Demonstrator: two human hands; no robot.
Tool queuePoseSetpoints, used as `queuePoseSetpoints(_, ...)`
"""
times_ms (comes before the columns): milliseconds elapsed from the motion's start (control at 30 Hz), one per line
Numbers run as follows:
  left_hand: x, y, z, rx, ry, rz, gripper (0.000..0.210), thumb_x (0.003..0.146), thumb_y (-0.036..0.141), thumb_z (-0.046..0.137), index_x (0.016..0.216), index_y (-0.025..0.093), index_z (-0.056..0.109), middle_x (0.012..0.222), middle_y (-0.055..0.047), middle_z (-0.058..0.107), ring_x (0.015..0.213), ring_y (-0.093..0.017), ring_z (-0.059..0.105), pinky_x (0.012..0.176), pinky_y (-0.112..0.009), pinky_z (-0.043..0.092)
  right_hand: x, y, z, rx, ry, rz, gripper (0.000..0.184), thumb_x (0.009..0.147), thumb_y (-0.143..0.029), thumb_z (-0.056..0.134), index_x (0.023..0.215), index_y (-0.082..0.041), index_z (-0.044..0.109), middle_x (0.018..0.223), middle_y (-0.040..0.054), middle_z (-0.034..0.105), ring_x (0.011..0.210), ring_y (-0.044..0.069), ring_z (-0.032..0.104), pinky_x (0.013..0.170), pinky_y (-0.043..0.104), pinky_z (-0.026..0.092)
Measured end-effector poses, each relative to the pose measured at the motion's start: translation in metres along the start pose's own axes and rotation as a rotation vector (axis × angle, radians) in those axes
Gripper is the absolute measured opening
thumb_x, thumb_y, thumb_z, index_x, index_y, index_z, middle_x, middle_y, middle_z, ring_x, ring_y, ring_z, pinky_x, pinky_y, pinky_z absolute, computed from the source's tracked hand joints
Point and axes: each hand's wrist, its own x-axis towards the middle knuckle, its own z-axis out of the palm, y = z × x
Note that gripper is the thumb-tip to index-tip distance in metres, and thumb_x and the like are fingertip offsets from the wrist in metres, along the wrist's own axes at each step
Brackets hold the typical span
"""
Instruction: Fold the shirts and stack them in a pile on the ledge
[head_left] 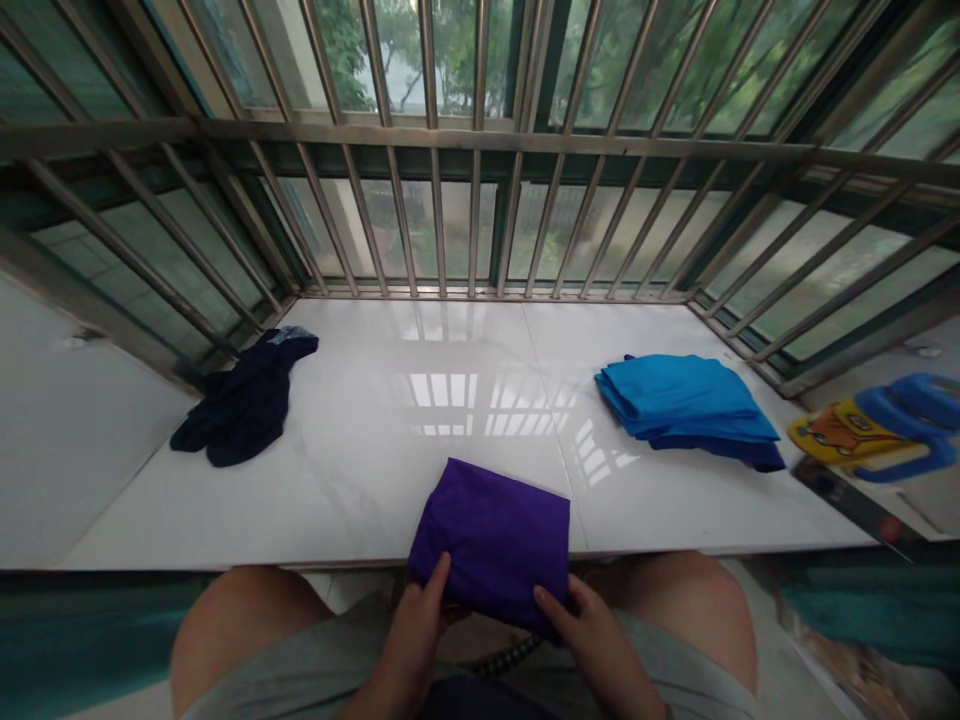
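A folded purple cloth (499, 535) is held up at the front edge of the white sill, over my lap. My left hand (420, 610) grips its lower left corner, thumb on top and fingers underneath. At the lower right corner my right hand (581, 625) pinches it the same way. The fingers below the cloth are mostly hidden. To the right lies a stack of folded blue cloths (682, 400), bright blue on top and darker blue beneath. A crumpled dark navy garment (244, 400) rests at the left.
The glossy white sill (360, 420) reflects the window. Metal bars (480, 140) enclose it at the back and both sides. At the right edge are a yellow and blue bottle-like object (885, 425) and a dark flat box (855, 505). My knees (247, 610) touch the front.
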Motion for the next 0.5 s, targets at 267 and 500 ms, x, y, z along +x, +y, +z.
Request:
queuePoseSetpoints(267, -0.007, 0.021, -0.006, 0.235, -0.266, 0.222, 0.077, 0.077, 0.081, 0.081, 0.123, 0.019, 0.078, 0.127, -0.018, 0.082, 0.118, -0.038, 0.078, 0.096, -0.049, 0.067, 0.026, -0.121, -0.067, 0.045, 0.127, -0.253, 0.053, 0.090, -0.063, 0.074, 0.122, -0.021, 0.080, 0.118, 0.0100, 0.084, 0.114, 0.034, 0.078, 0.102, 0.048, 0.063)
queuePoseSetpoints(500, 0.013, 0.054, -0.022, 0.838, -0.145, 0.888, 0.041, 0.106, 0.053, 0.058, 0.135, 0.027, 0.072, 0.125, -0.011, 0.081, 0.109, -0.027, 0.080, 0.100, -0.042, 0.065, 0.092, -0.222, -0.157, -0.020, 0.130, -0.327, 0.035, 0.084, -0.043, 0.079, 0.110, -0.019, 0.082, 0.101, 0.0099, 0.084, 0.087, 0.026, 0.078, 0.076, 0.036, 0.062)
